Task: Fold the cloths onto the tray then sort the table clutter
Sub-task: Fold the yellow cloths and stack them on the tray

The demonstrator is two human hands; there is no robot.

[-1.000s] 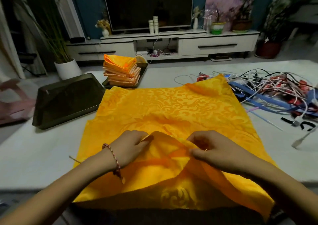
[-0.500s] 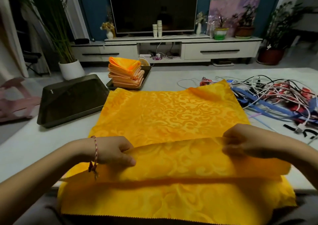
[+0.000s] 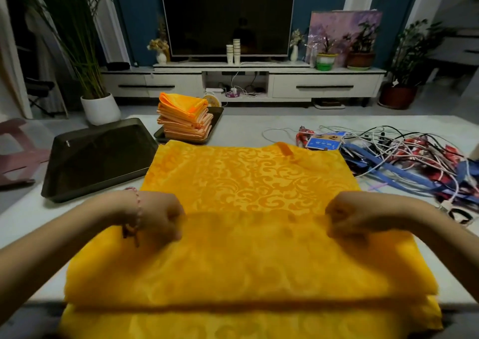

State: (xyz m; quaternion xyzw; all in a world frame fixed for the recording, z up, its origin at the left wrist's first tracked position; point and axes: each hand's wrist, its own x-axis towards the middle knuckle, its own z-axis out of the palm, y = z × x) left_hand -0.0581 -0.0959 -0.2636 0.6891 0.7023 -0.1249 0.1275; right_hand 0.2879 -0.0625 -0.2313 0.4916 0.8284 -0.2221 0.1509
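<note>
On the white table, both hands (left, right) pinch the yellow cloth's lifted edge.

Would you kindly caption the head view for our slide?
Left hand and right hand pinch the yellow cloth mid-fold on the table.

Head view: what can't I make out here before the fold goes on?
- The left hand and right hand, gripping the yellow cloth: motion blur, single fingers unreadable.
- The cloth's near hem: cut off by the bottom edge.
- The small tray: mostly hidden under the stack of folded cloths.
- The cable tangle: items overlap, and the right edge cuts it off.
</note>
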